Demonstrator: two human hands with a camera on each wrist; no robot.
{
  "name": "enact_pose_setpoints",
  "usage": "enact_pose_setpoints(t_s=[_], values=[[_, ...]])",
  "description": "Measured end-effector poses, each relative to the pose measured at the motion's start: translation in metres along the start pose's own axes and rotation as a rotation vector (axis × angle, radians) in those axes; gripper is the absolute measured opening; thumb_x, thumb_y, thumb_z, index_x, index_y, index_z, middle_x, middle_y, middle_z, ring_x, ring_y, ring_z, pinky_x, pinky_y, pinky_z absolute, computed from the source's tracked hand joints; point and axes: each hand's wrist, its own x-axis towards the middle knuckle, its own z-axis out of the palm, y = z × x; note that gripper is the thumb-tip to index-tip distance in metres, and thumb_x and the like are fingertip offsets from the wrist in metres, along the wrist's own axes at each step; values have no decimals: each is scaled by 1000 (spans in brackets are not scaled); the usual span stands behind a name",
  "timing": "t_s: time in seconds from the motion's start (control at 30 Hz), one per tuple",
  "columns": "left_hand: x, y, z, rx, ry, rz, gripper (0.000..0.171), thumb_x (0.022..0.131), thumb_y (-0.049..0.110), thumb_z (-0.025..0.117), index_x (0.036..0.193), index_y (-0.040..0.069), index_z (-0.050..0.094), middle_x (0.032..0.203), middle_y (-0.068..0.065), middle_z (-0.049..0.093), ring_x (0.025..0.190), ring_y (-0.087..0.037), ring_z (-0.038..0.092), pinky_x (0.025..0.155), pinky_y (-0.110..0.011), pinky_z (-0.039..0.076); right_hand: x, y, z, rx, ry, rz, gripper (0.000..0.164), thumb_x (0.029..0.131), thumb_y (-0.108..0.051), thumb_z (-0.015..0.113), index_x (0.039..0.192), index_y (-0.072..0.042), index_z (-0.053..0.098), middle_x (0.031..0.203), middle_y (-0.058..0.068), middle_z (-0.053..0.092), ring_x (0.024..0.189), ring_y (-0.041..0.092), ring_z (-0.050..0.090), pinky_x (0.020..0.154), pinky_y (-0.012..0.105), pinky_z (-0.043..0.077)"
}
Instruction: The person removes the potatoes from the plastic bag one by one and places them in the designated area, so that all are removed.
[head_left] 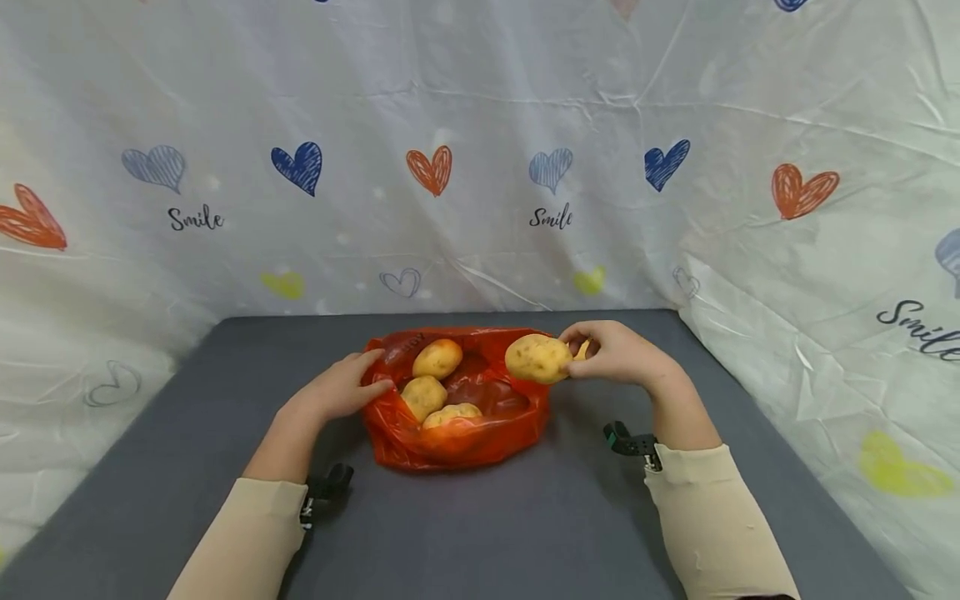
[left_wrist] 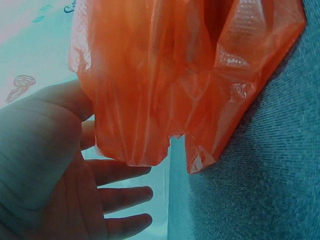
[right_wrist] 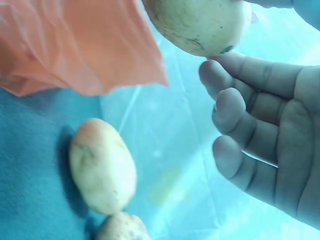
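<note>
A red plastic bag (head_left: 457,450) lies mouth up on the table with several potatoes (head_left: 438,359) inside. My left hand (head_left: 333,390) pinches the bag's left rim between thumb and fingers; in the left wrist view the lower fingers (left_wrist: 127,200) stretch out beside the plastic. At the bag's right side, my right hand (head_left: 617,354) holds a yellow potato (head_left: 537,358) above the rim by thumb and fingertips. That held potato (right_wrist: 200,22) shows at the top of the right wrist view, the other fingers (right_wrist: 230,107) bent below it.
Two more potatoes, one whole in view (right_wrist: 102,167) and one cut off by the frame (right_wrist: 122,228), lie outside the bag on the dark grey table (head_left: 480,533). A white sheet (head_left: 480,100) printed with hearts hangs behind and along both sides.
</note>
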Motion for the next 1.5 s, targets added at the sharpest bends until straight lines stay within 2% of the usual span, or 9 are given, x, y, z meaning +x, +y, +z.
enact_pose_setpoints(t_s=[0.23, 0.5, 0.67, 0.8, 0.93, 1.13, 1.23, 1.4, 1.5], values=[[1, -1, -1, 2, -11, -15, 73, 102, 41, 61, 157, 0, 36, 153, -32, 38, 140, -50, 38, 111, -68, 32, -10, 8, -18, 2, -32, 44, 40, 87, -24, 81, 121, -5, 70, 102, 6, 66, 92, 26, 61, 75, 35, 53], [2, 1, 1, -23, -12, -45, 72, 102, 41, 61, 159, 4, 36, 153, -29, 40, 139, -47, 39, 112, -67, 32, -22, 32, -33, -1, -54, 111, 42, 88, -23, 79, 124, -4, 69, 102, 6, 66, 96, 27, 59, 80, 35, 50], [2, 2, 1, -16, -19, -33, 73, 102, 41, 61, 158, 2, 35, 154, -30, 39, 141, -48, 37, 113, -66, 30, -28, 46, -37, 27, -88, 191, 48, 88, -22, 78, 128, 1, 65, 100, 6, 66, 88, 22, 58, 76, 32, 48], [0, 1, -1, -8, -30, -22, 74, 102, 40, 61, 158, -1, 35, 153, -32, 39, 141, -49, 37, 113, -66, 30, -30, 54, -36, 82, -120, 237, 51, 88, -20, 77, 129, 6, 61, 95, 6, 65, 76, 19, 54, 66, 31, 46], [-2, 1, -3, -8, -34, -22, 73, 103, 39, 61, 157, -1, 35, 152, -33, 40, 139, -50, 38, 112, -67, 31, -28, 59, -34, 101, -137, 254, 51, 88, -18, 76, 129, 8, 60, 89, 6, 62, 68, 17, 51, 64, 32, 45], [0, -1, -1, -4, -52, -39, 74, 103, 42, 60, 158, -1, 34, 153, -32, 38, 141, -50, 36, 113, -67, 30, -22, 64, -30, 46, -176, 319, 43, 85, -18, 76, 121, 3, 66, 98, 6, 64, 79, 18, 55, 71, 32, 48], [1, -3, 2, 2, -63, -52, 75, 103, 43, 59, 158, 0, 34, 155, -32, 37, 142, -51, 34, 114, -67, 29, -18, 64, -25, 44, -209, 347, 35, 83, -17, 78, 113, -2, 68, 95, 5, 62, 78, 16, 54, 70, 31, 47], [3, -3, 5, -1, -61, -43, 73, 104, 43, 58, 158, 0, 34, 155, -33, 35, 142, -52, 33, 113, -68, 28, -11, 63, -17, 46, -232, 334, 32, 82, -16, 80, 110, -5, 70, 92, 2, 62, 75, 15, 51, 68, 30, 45], [4, -1, 4, 9, -60, -39, 73, 104, 43, 58, 158, 0, 34, 155, -33, 36, 142, -52, 33, 113, -68, 29, -7, 65, -11, 55, -227, 325, 34, 81, -18, 82, 110, -5, 70, 94, 2, 62, 79, 15, 52, 70, 29, 46]])
